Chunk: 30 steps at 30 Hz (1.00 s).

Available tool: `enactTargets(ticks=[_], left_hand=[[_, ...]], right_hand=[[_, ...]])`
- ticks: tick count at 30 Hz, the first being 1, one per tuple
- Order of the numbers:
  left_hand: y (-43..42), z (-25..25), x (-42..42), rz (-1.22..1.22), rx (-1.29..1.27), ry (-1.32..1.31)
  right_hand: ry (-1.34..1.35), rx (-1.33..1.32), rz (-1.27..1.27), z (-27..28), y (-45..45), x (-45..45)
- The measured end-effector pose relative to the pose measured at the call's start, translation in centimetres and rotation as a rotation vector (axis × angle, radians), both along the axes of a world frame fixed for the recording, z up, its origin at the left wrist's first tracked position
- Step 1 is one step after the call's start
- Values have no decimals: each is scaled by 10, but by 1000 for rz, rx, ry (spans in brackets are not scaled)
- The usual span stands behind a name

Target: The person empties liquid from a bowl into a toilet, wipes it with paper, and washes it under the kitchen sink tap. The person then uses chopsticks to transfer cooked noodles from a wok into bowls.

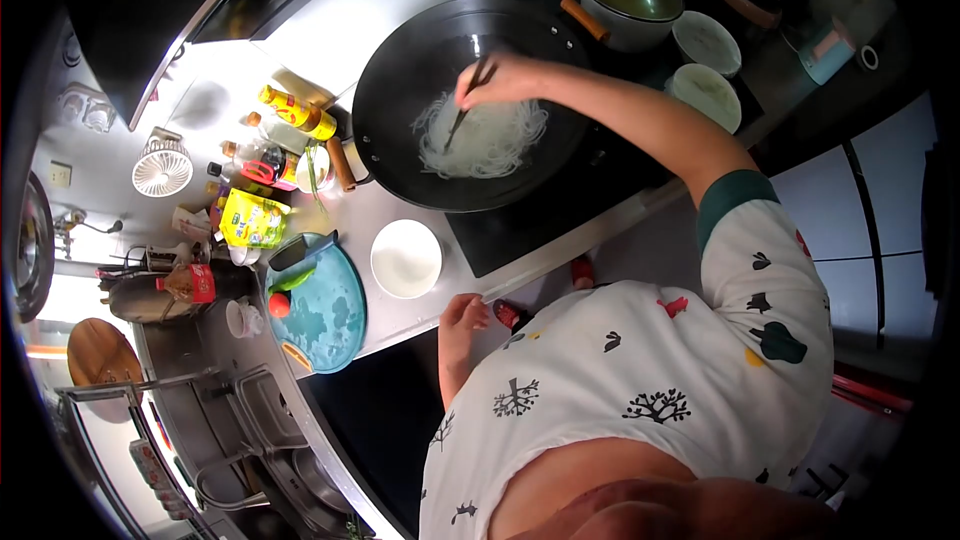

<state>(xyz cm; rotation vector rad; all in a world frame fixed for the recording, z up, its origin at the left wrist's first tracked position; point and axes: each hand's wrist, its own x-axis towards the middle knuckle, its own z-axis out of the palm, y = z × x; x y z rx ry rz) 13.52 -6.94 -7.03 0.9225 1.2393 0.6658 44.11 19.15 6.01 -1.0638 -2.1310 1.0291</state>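
One pair of slender, dark chopsticks (456, 130) is being pinched by the right grip (497, 80), and the tips are touching white, thread-like noodles (505, 145), which are lying tangled inside the round, black wok (395, 65). The left grip (464, 316) is hanging empty, loosely spread, near a smooth, white, round bowl (406, 258).
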Motion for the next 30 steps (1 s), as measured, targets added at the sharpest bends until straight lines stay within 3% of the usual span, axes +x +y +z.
enactTargets(ticks=[4, 8, 15, 19, 25, 26, 30], left_hand=[[0, -1, -18, 83, -18, -12], [8, -6, -22, 19, 29, 23], [8, -6, -28, -47, 42, 36], [5, -8, -41, -66, 14, 56], [0, -11, -51, -11, 35, 37], [-2, -11, -52, -6, 33, 39], [-6, -10, -57, 49, 7, 45]], right_hand=[[-67, 57, -166, 6, -5, 35], [-145, 0, 10, 20, -45, 33], [-297, 20, -79, 34, -57, 56], [-147, -62, -14, 37, -63, 41], [-157, 167, -266, 27, -22, 19], [-25, 151, -302, 21, -13, 16], [-79, 67, -297, 8, -1, -2]])
